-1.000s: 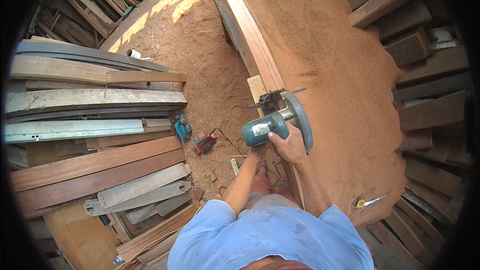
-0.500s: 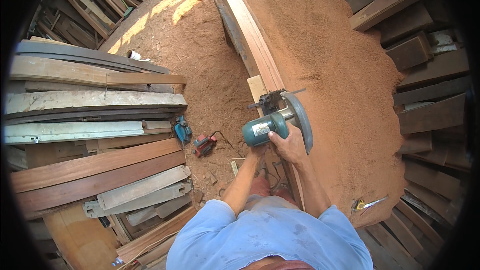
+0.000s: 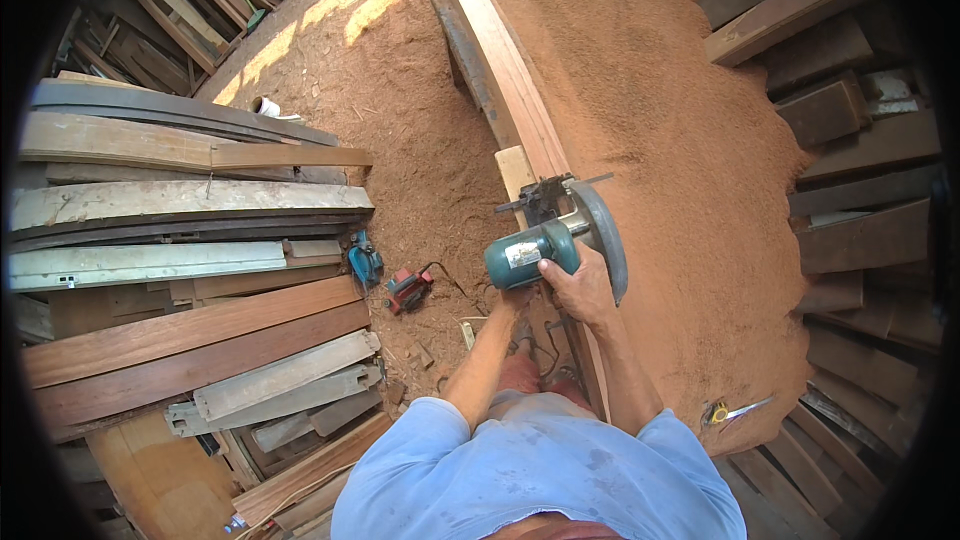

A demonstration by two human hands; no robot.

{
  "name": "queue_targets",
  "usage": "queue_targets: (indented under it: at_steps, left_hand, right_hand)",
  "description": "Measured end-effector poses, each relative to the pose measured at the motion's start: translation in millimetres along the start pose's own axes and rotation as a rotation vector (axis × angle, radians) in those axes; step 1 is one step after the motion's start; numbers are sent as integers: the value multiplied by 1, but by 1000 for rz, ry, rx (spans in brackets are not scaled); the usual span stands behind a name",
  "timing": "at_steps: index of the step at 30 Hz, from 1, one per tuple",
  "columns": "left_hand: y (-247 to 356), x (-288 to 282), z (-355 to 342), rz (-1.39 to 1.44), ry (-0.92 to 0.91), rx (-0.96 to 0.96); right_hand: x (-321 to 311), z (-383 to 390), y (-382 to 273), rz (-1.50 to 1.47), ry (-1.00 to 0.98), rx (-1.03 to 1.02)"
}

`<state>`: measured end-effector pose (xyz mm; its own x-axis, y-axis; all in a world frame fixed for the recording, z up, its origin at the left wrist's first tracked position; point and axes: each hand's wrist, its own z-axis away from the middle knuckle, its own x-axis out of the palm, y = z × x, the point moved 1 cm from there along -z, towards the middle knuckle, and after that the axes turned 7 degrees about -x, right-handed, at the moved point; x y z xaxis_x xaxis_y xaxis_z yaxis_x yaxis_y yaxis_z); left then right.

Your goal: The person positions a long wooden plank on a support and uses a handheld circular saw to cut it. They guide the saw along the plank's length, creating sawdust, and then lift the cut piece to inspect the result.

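A circular saw with a green motor housing (image 3: 530,255) and a curved grey blade guard (image 3: 602,240) rests on a long wooden beam (image 3: 503,60). My right hand (image 3: 582,288) is closed around the saw's rear handle, with the thumb against the motor housing. At the near end of the housing, my left hand (image 3: 516,300) reaches in underneath. Its fingers are hidden by the motor, so their grip does not show. A short pale wood block (image 3: 514,170) lies along the beam's left side, just ahead of the saw's base.
The beam lies on a dark timber support (image 3: 470,30). Sawdust (image 3: 690,160) covers the floor on both sides. A red power tool (image 3: 409,290) and a blue one (image 3: 364,260) sit at left, beside stacked boards (image 3: 200,340). A tape measure (image 3: 717,413) lies at right, near more timber (image 3: 870,250).
The saw and both hands hold nearly the same place on the beam. Only a slight shift of the whole view shows.
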<state>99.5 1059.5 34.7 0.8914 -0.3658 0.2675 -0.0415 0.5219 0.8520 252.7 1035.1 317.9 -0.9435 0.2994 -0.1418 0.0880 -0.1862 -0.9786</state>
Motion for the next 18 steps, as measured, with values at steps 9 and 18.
queue_targets:
  at_steps: [9,18]
  left_hand:
    - [2,-3,-11,-24,-20,-11]
    - [-23,-24,-33,-187,-28,6]
  right_hand:
    - [0,-12,-2,-22,-1,5]
    - [3,-24,-9,3,-34,23]
